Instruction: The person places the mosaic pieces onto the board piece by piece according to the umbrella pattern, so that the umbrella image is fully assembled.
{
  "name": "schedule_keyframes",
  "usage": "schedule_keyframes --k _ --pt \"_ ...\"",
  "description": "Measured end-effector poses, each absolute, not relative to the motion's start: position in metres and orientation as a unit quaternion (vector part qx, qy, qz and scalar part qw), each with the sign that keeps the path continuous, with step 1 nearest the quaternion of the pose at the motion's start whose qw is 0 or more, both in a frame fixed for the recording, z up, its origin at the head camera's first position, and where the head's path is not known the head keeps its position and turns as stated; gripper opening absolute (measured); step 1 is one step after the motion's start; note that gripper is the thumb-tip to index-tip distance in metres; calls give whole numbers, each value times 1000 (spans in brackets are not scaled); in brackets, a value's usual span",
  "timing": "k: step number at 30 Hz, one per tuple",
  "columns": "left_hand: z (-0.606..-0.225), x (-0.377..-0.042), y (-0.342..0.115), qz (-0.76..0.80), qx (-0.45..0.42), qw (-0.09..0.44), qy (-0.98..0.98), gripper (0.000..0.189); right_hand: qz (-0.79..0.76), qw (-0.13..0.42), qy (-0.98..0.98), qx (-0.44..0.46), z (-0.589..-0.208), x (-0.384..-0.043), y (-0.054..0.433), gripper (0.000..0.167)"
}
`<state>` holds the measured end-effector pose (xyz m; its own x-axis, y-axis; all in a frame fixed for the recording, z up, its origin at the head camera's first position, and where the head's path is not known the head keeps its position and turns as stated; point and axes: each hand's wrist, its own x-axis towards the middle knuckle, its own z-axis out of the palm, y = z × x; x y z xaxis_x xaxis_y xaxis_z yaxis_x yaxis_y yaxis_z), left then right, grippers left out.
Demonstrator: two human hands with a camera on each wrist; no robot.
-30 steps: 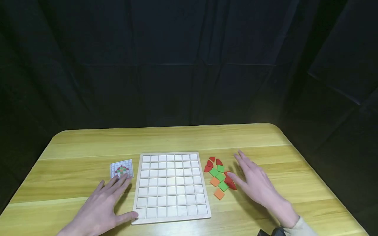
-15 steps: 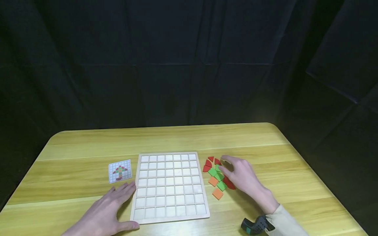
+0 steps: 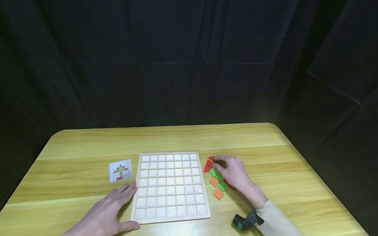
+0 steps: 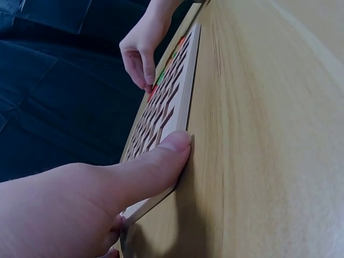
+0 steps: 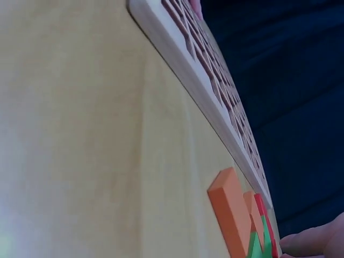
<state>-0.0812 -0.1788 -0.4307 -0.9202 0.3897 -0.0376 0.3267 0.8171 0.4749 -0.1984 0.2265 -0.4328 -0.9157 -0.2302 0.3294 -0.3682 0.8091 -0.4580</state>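
My left hand [image 3: 104,213] lies with fairly straight fingers at the near left corner of a pale grid board [image 3: 171,220]. Its thumb touches the board's near edge, as the left wrist view shows, and its fingertips reach the left side. To the right of the board, my right hand [image 3: 234,172] bends thumb and index finger together around a red quarter-round tile, mostly hidden by the fingertips. Beside them are a red triangle tile [image 3: 211,158] and other red tiles [image 3: 207,168]. Green tiles [image 3: 222,186] and orange tiles [image 3: 218,194] lie nearer; the hand partly covers more red ones.
A small pattern card [image 3: 120,170] with a red, green and orange figure lies left of the board. The wooden table [image 3: 165,139] ends at a dark curtain [image 3: 171,91]. A dark strap-like device [image 3: 248,221] sits at my right wrist.
My right hand has moved left across the tiles, and its thumb and index finger have closed around a red tile. My left hand has slid off the card toward the board's near left corner.
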Motion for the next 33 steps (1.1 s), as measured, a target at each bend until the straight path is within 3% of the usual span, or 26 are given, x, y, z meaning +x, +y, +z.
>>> schedule_keyframes --k 14,24,33 --pt "-432 -83 -181 249 181 91 947 109 286 113 -939 156 -434 -216 215 22" --pt "-431 -83 -179 249 181 86 948 109 295 166 -931 135 -432 -218 210 11" --pt "-431 -82 -180 250 180 88 947 109 286 158 -936 132 -435 -221 205 9"
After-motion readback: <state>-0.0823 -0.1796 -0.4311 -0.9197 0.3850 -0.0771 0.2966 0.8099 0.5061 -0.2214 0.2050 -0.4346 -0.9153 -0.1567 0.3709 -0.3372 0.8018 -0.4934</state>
